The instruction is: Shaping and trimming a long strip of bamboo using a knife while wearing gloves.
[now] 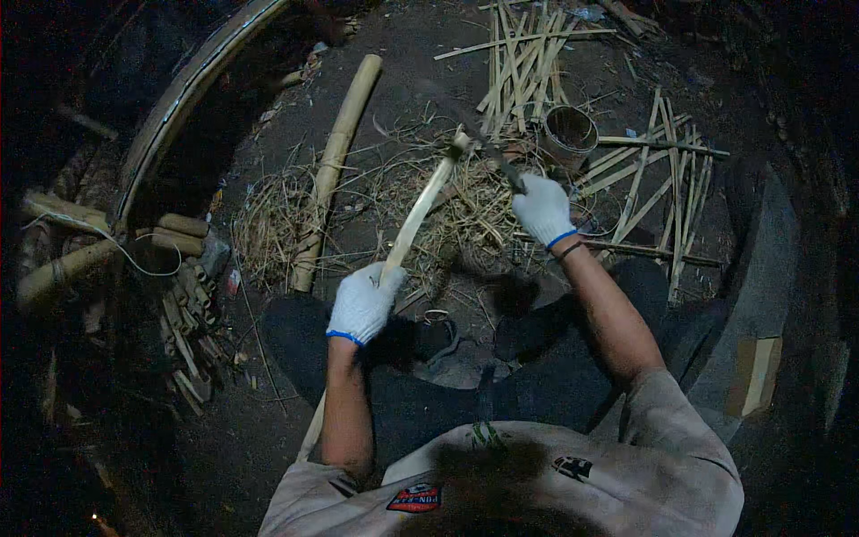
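My left hand (361, 304), in a white knitted glove with a blue cuff, is closed around a long pale bamboo strip (413, 219). The strip slants up and away from the fist, and its tail shows beside my left forearm. My right hand (543, 210), gloved alike, grips a dark-bladed knife (495, 154). The blade points up and to the left, close to the strip's far end; whether they touch I cannot tell. Beneath both lies a heap of thin bamboo shavings (474, 219).
A thick bamboo pole (344, 134) lies left of the strip. Crossed strips (528, 72) lie at the back, more strips (676, 179) to the right. A round container (571, 130) stands between them. Short bamboo pieces (188, 313) and thicker lengths (179, 234) lie at the left.
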The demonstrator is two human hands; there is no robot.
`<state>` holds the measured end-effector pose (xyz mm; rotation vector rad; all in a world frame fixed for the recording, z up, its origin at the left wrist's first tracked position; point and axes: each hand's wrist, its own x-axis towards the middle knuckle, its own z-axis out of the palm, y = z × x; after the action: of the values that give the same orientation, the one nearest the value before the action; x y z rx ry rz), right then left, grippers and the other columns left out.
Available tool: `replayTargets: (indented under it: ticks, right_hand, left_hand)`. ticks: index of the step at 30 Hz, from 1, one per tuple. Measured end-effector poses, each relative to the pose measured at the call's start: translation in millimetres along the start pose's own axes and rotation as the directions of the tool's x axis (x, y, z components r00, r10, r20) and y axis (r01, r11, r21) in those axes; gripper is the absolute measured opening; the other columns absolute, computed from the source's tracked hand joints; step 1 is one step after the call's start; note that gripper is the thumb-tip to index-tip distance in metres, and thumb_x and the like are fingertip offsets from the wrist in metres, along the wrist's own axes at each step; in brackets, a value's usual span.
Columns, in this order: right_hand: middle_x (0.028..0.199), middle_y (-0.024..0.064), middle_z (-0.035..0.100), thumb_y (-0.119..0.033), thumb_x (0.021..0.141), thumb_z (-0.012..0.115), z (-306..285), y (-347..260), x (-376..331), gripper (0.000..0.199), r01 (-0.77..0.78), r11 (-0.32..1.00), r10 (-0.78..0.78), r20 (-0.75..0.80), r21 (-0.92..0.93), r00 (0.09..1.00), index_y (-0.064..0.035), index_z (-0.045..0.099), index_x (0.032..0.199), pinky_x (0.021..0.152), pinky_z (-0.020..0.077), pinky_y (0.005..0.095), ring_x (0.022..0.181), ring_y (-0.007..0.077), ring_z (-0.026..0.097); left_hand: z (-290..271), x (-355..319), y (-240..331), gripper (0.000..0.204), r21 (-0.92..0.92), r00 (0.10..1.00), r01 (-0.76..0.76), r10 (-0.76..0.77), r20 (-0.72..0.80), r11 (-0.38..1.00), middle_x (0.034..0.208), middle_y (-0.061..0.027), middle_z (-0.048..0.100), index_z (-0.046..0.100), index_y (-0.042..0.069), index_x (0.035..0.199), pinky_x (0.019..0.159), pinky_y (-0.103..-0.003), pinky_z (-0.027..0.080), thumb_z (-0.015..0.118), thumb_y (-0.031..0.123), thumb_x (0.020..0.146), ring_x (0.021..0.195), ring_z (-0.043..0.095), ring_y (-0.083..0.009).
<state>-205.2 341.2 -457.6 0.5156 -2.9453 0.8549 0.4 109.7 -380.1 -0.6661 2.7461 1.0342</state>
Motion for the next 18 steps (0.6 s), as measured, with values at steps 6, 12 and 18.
replayTargets:
  ticks: [6,12,18]
  right_hand:
    - [0.079,0.0101,0.066,-0.018,0.071,0.063,6,-42,-24,0.019,0.303,0.951,-0.294,0.131,-0.054,0.947,-0.0154,0.069,0.09,0.067,0.0516,0.0432,0.078,0.0301,0.065]
    - [0.079,0.0113,0.067,-0.021,0.071,0.066,28,-36,-24,0.023,0.372,0.922,-0.335,0.261,-0.108,0.905,-0.015,0.069,0.093,0.066,0.0527,0.0434,0.076,0.0289,0.066]
    - [0.079,0.0163,0.067,-0.018,0.074,0.058,6,-22,-10,0.018,0.144,0.976,-0.12,0.149,-0.165,0.982,-0.0086,0.068,0.086,0.066,0.0537,0.0441,0.073,0.032,0.067]
  left_hand:
    - [9,0,-3,0.035,0.016,0.998,-0.001,0.0,0.067,1.0,0.078,-0.0244,0.061,0.062,0.001,0.1,0.068,-0.043,0.047,0.053,0.033,0.091,0.079,0.062,-0.0398]
    - [18,-1,-1,0.033,0.049,0.996,-0.039,0.035,0.084,0.998,0.082,-0.0276,0.061,0.059,-0.001,0.095,0.069,-0.046,0.046,0.048,0.03,0.093,0.082,0.06,-0.0443]
    - [16,-3,3,0.035,0.025,0.996,-0.002,0.0,0.088,1.0,0.08,-0.0267,0.061,0.059,-0.001,0.094,0.068,-0.044,0.047,0.047,0.032,0.094,0.078,0.061,-0.0431]
